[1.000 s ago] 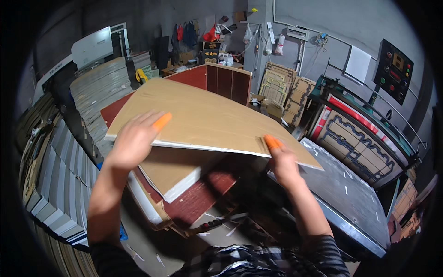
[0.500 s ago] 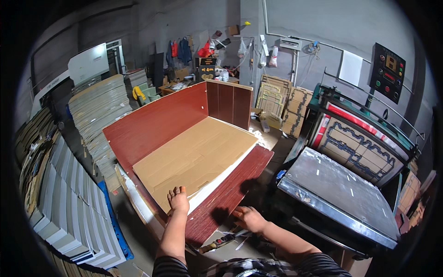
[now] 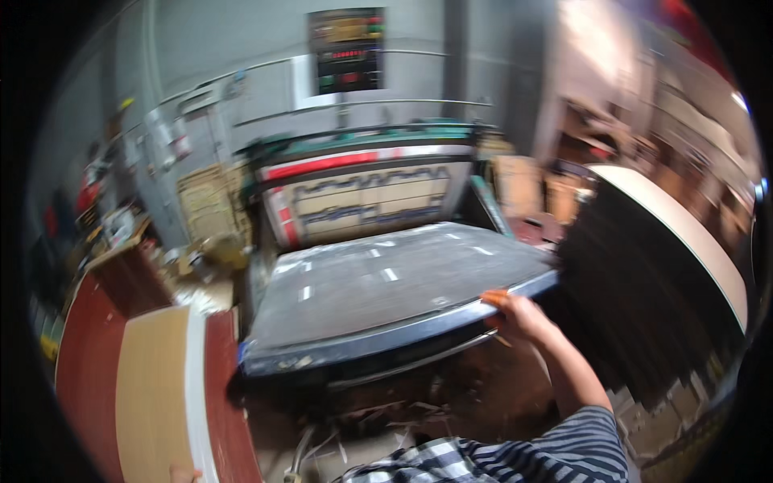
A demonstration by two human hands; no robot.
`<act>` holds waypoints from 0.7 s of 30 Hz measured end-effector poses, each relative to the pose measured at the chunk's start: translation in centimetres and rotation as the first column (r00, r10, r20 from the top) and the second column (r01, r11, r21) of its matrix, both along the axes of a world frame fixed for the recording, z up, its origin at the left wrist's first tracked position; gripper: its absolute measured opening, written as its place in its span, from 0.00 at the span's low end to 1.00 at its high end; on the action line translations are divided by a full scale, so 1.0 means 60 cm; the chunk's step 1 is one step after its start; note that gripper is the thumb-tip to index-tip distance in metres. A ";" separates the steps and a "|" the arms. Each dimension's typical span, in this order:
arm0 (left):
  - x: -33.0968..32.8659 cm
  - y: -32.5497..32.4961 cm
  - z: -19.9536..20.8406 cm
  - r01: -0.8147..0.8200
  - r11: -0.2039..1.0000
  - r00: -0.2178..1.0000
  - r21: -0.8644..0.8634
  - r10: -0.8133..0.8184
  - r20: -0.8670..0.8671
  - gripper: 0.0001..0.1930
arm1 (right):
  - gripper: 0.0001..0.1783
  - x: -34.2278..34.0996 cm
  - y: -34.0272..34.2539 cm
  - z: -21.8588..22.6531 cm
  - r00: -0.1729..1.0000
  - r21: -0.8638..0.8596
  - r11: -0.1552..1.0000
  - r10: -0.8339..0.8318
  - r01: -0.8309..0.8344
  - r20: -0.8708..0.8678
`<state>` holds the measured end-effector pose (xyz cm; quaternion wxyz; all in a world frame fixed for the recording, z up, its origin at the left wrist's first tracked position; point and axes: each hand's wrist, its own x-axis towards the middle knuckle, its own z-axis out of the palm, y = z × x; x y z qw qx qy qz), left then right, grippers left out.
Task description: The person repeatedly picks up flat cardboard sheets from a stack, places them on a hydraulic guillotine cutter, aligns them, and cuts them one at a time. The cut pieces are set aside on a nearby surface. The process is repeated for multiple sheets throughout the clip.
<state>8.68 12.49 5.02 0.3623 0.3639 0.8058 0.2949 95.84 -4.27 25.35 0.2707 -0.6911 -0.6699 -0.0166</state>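
Note:
My right hand (image 3: 522,317) is at the front right edge of the grey metal bed (image 3: 394,278) of a press. Its orange-tipped fingers reach left, somewhat apart, with nothing visible between them; blur hides whether they touch the edge. Of my left hand (image 3: 185,473) only a small part shows at the bottom of the picture, over the brown cardboard sheet (image 3: 153,378). That sheet lies inside a tray with dark red walls (image 3: 88,346), and a white strip (image 3: 198,386) runs along the sheet's right side.
Behind the bed stands the press's upright plate (image 3: 370,197) with dark cutting lines. A control panel (image 3: 348,50) hangs above it. To the right rises a tall stack of dark sheets (image 3: 644,298). Scraps (image 3: 403,414) litter the floor under the bed.
My view has swung right, bringing the press to the middle. My right hand has gone from beside the red tray to the bed's front edge. The left hand has mostly left view.

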 end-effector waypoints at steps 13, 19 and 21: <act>0.649 0.333 0.179 0.575 0.441 0.818 0.689 -0.305 -0.487 0.18 | 0.29 0.524 -0.445 0.273 -0.152 0.283 -0.016 -0.872 0.959 0.465; 0.818 0.249 0.341 0.632 0.321 0.733 0.706 -0.544 -0.409 0.16 | 0.10 0.492 -0.368 0.329 0.035 0.507 0.342 -0.853 0.791 0.520; 0.850 0.209 0.392 0.672 0.241 0.710 0.700 -0.479 -0.516 0.16 | 0.07 0.401 -0.283 0.374 -0.018 0.600 0.366 -0.844 0.711 0.535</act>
